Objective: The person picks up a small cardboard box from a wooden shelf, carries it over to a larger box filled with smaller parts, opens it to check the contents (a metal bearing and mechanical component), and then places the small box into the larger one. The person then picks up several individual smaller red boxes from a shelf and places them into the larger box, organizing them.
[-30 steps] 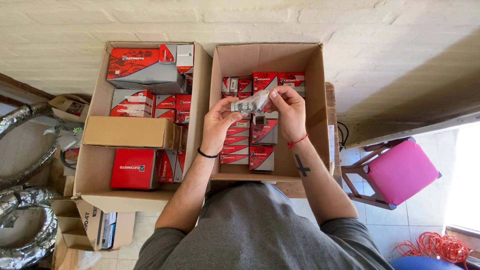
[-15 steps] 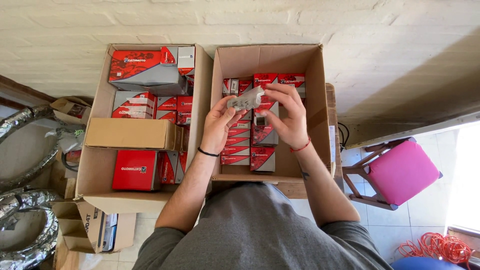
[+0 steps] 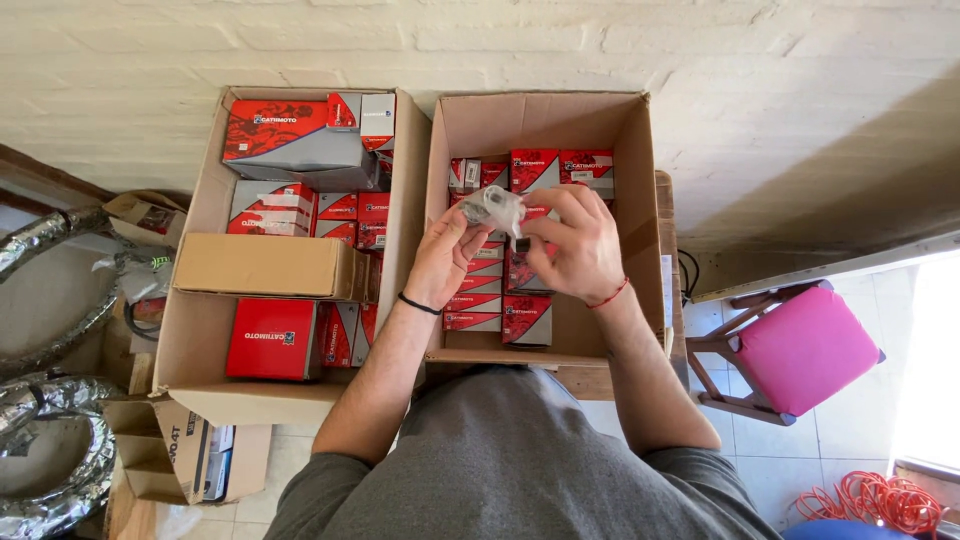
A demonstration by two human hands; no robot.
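Beyond the hands a whitewashed brick wall [image 3: 700,60] fills the top of the view. Directly under the hands stands the right cardboard box [image 3: 640,200], open at the top, its far part bare and its near part stacked with small red-and-grey cartons [image 3: 527,318] in rows. Just left of the hands, touching that box side by side, is the left cardboard box [image 3: 200,330], also open; it holds larger red cartons [image 3: 272,338], a big red-and-grey carton [image 3: 300,135] at its far end and a plain brown carton [image 3: 265,265] lying across its middle. Well to the right of the hands, lower down, a wooden stool with a pink seat [image 3: 805,350] stands on the tiled floor, and nearer the person's right elbow a coil of orange cable [image 3: 870,500] lies on the tiles. Far to the left of the hands run silver flexible ducts [image 3: 50,480].

The left hand [image 3: 447,262], a black band at its wrist, and the right hand [image 3: 580,250], a red string at its wrist, meet over the right box. Both are partly closed, fingertips pinching a small grey part wrapped in clear plastic [image 3: 492,207], which is held above the stacked cartons, between the two hands at their far edge. It looks like a metal piece in a bag, though the wrap blurs its shape.
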